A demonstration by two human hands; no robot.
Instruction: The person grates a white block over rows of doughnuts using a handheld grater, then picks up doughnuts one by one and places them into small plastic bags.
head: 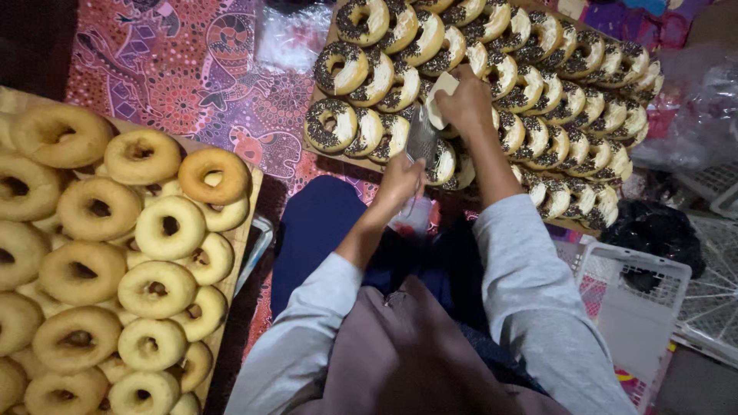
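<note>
We see our left hand shut tight round the handle of a small metal grater, held up over the front edge of the board w/ sprinkled donuts. Our right hand pinches a pale block of cheese vs. the top of the grater. The topped donuts lie in rows on a wood board. To our left sits a tray of plain donuts. A white basket is near our right arm.
</note>
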